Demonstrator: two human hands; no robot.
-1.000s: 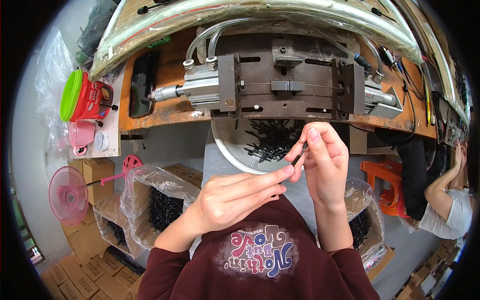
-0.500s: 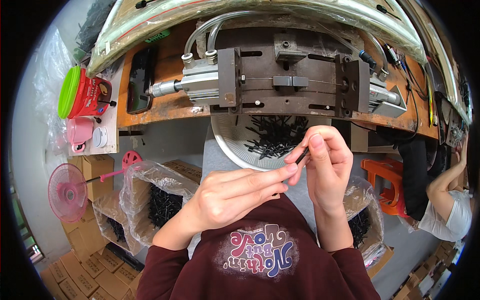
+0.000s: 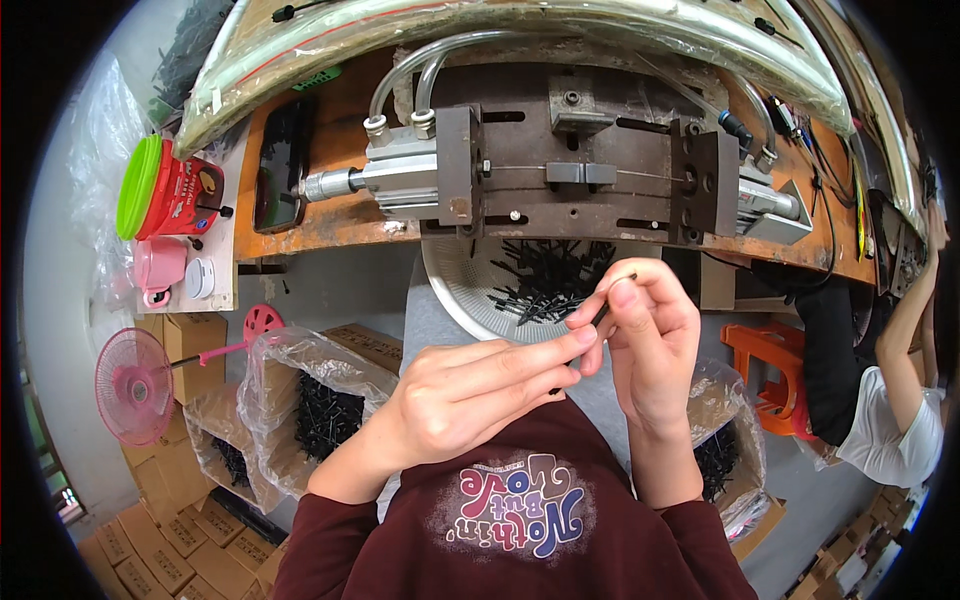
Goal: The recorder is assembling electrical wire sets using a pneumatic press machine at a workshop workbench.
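Black rod [image 3: 600, 316] sits before the person's middle, pinched between thumb and fingers of the right hand [image 3: 652, 338]; the left hand [image 3: 465, 392] lies toward eight o'clock from it, fingers stretched side by side, their tips at the right fingertips; whether it grips anything I cannot tell, though a dark tip [image 3: 555, 391] shows below its fingers; toward twelve, a gap separates the hands from the front edge of the wooden workbench [image 3: 335, 218]; toward ten to eleven, the pale basket [image 3: 440, 284] of black parts reaches under that edge; toward nine, grey floor [image 3: 345, 285] runs between bench and plastic-lined boxes [image 3: 265, 410]; past the right hand, toward three to four, an orange stool [image 3: 765, 350] stands well apart, grey floor between it and the forearm.
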